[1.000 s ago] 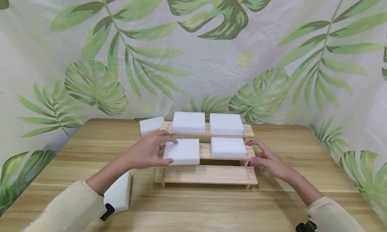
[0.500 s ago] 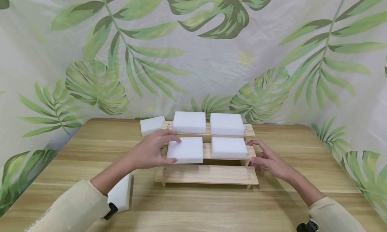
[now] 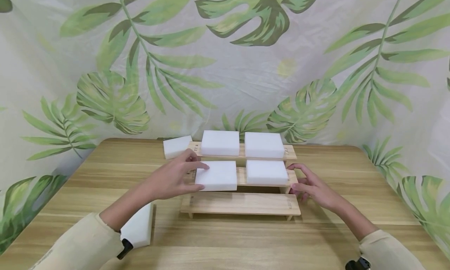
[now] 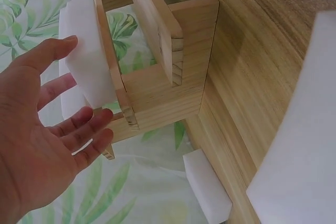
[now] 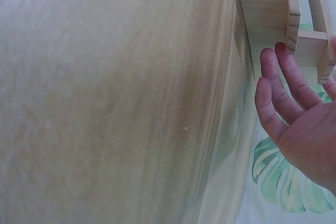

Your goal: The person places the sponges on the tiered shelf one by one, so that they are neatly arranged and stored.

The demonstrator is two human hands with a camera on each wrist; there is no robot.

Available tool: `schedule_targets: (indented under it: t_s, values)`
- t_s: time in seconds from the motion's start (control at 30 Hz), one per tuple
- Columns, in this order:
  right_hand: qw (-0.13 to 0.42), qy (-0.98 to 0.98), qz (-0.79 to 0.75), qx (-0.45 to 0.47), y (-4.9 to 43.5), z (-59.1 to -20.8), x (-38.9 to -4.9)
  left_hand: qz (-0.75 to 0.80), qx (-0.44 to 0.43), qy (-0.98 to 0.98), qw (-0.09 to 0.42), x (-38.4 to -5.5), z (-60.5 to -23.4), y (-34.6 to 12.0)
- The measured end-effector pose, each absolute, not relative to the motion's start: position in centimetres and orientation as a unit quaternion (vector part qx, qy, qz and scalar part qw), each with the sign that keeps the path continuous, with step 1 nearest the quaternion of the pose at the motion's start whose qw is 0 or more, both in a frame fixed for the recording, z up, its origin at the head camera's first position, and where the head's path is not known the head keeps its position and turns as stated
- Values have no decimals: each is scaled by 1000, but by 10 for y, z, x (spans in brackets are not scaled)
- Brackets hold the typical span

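Note:
My left hand [image 3: 168, 178] is at the left side of a white foam block [image 3: 218, 176] on the middle tier of a wooden three-step rack [image 3: 242, 203]. Its thumb reaches the block's front corner and the index finger overlaps the top. In the left wrist view the fingers [image 4: 86, 129] are spread loosely beside that block. My right hand [image 3: 314, 190] is at the rack's right end, loosely bent fingertips right at the middle tier's edge. A second foam block [image 3: 266, 172] sits on that tier's right. Two more, one left [image 3: 220, 143], one right [image 3: 264, 145], stand on the top tier.
The bottom tier is bare. A loose foam block [image 3: 176, 147] leans behind the rack's left end. Another foam block [image 3: 140, 225] lies on the table [image 3: 225, 242] by my left forearm. A leaf-printed cloth [image 3: 246, 74] hangs behind the table.
The left hand shifted the foam block rightward on the middle tier, then eased slightly back left with its fingers loosened, while the block stayed. The right hand kept its place.

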State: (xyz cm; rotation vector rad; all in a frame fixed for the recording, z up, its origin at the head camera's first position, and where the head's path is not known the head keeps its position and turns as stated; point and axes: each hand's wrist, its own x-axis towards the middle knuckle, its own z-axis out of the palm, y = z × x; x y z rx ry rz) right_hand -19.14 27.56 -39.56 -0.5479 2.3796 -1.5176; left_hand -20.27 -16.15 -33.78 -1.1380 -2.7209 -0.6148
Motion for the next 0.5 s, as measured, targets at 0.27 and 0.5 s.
schedule_targets:
  t_s: [0.27, 0.5]
  values:
    - [135, 817, -526, -192, 276, -397, -191, -245, -380, -892, 13, -207, -339, -165]
    - [130, 819, -524, -195, 276, -396, -192, -266, -365, -892, 8, -207, -340, -163]
